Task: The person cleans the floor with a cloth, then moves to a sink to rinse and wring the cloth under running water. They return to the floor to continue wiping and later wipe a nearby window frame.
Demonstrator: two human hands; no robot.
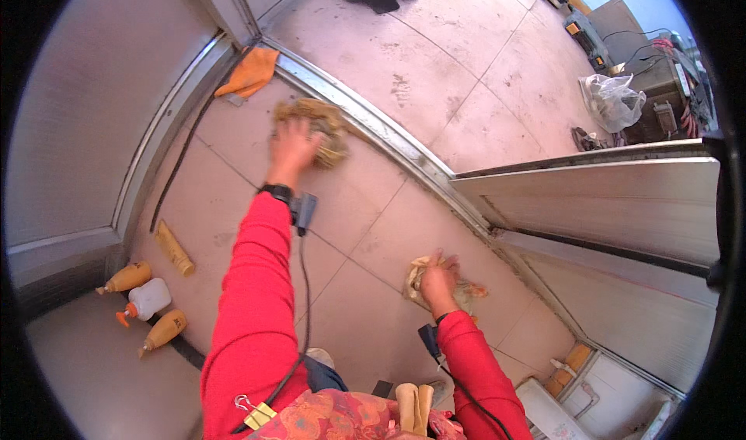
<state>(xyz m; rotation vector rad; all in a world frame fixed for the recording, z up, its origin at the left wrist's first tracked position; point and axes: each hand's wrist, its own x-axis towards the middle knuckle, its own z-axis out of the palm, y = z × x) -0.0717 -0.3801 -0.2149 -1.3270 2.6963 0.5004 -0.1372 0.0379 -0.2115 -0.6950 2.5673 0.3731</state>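
My left hand presses a crumpled yellow-brown rag onto the pink tiled floor beside the metal door sill. Its fingers are blurred but bent over the cloth. Farther right and nearer to me, my right hand grips a second rag, pale and dirty, against the tiles. Part of that rag sticks out past the fingers on the right. A small dark device with a cable sits at my left wrist, and a similar device is at the right one.
An orange cloth lies in the door-frame corner. On the left are a yellow tube, two tan bottles and a white pump bottle. The metal sill crosses diagonally; an open door panel stands right. Beyond lies a plastic bag.
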